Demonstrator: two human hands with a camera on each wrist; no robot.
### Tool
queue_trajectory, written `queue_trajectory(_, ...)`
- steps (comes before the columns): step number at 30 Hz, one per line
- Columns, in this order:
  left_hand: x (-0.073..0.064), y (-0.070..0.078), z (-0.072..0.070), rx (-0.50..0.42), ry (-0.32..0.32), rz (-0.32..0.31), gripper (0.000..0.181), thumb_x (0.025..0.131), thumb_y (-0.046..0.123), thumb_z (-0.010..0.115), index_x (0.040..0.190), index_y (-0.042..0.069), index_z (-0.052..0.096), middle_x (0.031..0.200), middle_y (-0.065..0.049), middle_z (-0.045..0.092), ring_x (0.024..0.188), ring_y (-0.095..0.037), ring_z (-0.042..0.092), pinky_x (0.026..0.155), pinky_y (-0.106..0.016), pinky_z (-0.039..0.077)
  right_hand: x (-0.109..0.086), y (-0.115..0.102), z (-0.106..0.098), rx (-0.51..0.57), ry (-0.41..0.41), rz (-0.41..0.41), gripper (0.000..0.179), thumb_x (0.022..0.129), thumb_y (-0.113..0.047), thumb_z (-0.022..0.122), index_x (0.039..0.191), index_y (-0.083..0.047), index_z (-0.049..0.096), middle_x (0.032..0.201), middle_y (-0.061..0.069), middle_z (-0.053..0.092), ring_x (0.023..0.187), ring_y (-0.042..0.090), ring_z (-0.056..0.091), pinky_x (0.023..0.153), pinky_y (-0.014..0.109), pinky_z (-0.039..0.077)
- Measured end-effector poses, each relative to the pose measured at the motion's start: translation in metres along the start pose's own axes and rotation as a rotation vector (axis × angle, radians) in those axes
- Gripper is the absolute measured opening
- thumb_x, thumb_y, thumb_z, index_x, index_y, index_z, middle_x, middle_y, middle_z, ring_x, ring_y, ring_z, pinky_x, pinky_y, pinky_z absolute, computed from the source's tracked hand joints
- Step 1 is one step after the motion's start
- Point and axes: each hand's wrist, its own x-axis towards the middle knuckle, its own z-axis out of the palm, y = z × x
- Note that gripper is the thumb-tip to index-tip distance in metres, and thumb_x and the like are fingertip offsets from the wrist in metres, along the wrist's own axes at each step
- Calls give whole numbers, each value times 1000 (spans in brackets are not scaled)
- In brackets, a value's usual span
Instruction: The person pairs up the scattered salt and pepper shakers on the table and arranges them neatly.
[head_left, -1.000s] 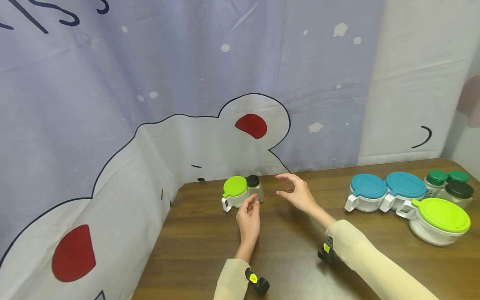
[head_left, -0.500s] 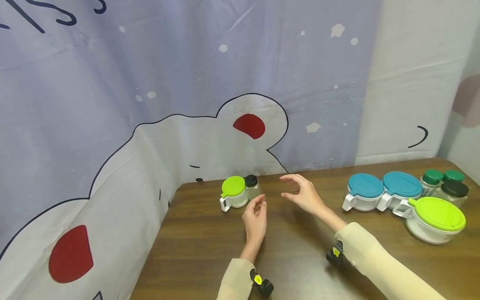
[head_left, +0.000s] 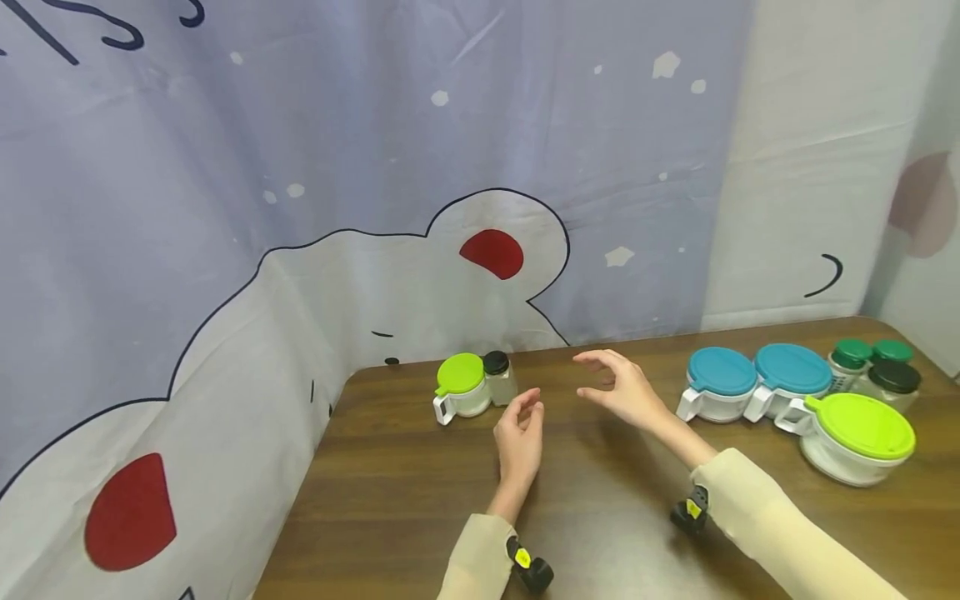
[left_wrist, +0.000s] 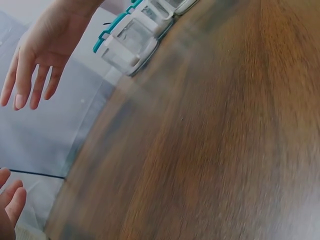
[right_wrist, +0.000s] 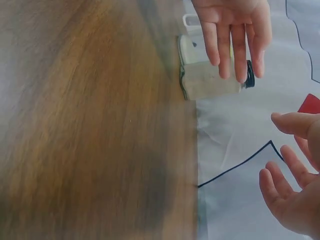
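Nothing is in my left hand point(head_left: 519, 442), whose loosely bent fingers hover over the table just in front of a black-lidded glass jar point(head_left: 501, 385). Touching that jar on its left is a white-handled container with a lime green lid point(head_left: 461, 375). My right hand point(head_left: 621, 390) hangs in the air to the right of the left one, thumb and fingers apart and nothing between them. In the right wrist view the glass jar point(right_wrist: 210, 80) stands behind the left hand's fingers. Both hands are clear of every container.
At the table's right stand two blue-lidded containers point(head_left: 722, 372), a larger lime-lidded container point(head_left: 862, 429), two green-lidded jars point(head_left: 851, 357) and another black-lidded jar point(head_left: 894, 379). A printed curtain point(head_left: 360, 125) hangs along the back edge of the wooden table point(head_left: 390, 492).
Both hands have drawn away from the black-lidded jar toward the right, the right hand the farther. The view has turned slightly rightward. The containers keep their places.
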Motion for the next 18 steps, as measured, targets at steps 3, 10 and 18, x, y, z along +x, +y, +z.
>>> queue_trajectory(3, -1, 1, 4, 4, -12, -1, 23, 91, -2, 57, 111, -9, 64, 109, -24, 68, 99, -34, 67, 81, -35, 58, -3, 1, -6, -19, 14, -10, 48, 76, -5, 79, 121, -6, 62, 117, 14, 64, 104, 32, 61, 84, 49, 55)
queue_trajectory(10, -4, 3, 12, 7, -23, 3, 23, 91, -1, 58, 111, -8, 65, 106, -21, 69, 97, -33, 68, 80, -37, 58, -10, 2, -20, -37, 28, -7, 46, 77, -6, 78, 120, -7, 62, 118, 14, 64, 106, 33, 61, 83, 48, 55)
queue_trajectory(18, -2, -6, 28, -3, -44, -2, 23, 91, 0, 58, 112, -6, 65, 109, -20, 69, 97, -31, 67, 79, -27, 57, -14, 0, -33, -25, 59, -3, 43, 78, -5, 77, 118, -6, 63, 117, 15, 64, 105, 33, 62, 83, 52, 54)
